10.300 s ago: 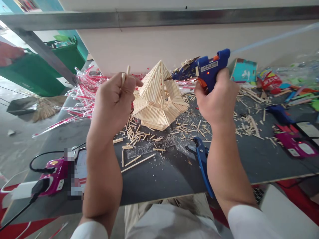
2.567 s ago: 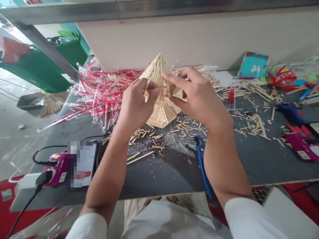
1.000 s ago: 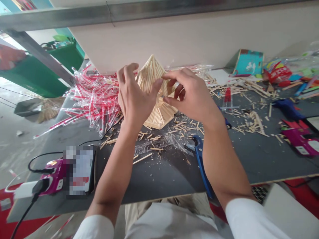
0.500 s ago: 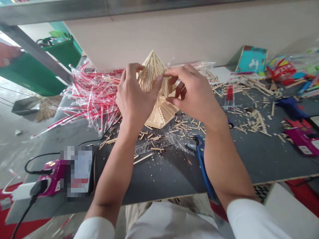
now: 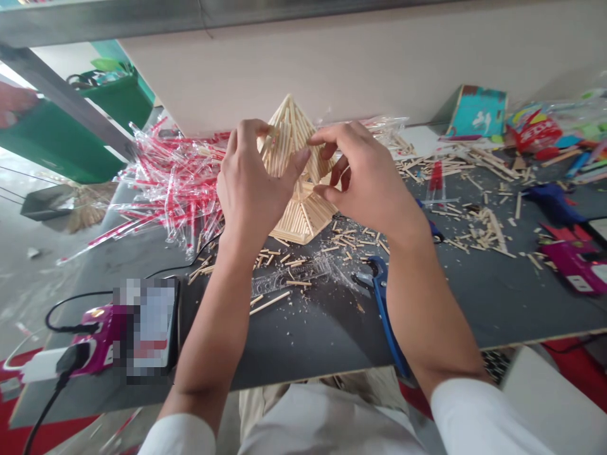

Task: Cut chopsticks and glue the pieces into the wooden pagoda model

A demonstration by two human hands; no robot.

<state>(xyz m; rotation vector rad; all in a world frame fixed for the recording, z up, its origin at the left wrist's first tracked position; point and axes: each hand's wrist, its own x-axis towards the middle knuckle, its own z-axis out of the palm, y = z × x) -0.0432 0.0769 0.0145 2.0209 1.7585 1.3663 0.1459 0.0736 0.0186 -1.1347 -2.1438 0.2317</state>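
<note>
A model tower made of thin wooden sticks stands in front of me, with a pointed stick roof (image 5: 290,120) above a wider sloping lower tier (image 5: 303,222). My left hand (image 5: 251,183) is closed on the roof's left side, thumb in front and fingers curled behind. On the right side, my right hand (image 5: 370,174) pinches the roof's edge with its fingertips; its thumb sits lower, near the lower tier. Both hands partly cover the middle of the model, so I cannot tell whether roof and tier are joined.
Red-and-clear plastic wrappers (image 5: 165,183) heap at the left. Stick offcuts (image 5: 348,240) litter the dark table (image 5: 322,344). A clear ruler (image 5: 291,276) and a blue-handled cutter (image 5: 385,303) lie in front. A phone (image 5: 154,328) and purple power strip (image 5: 102,338) sit at left.
Hardly anything differs. Both hands keep their hold on the roof, and the view has shifted very slightly.
</note>
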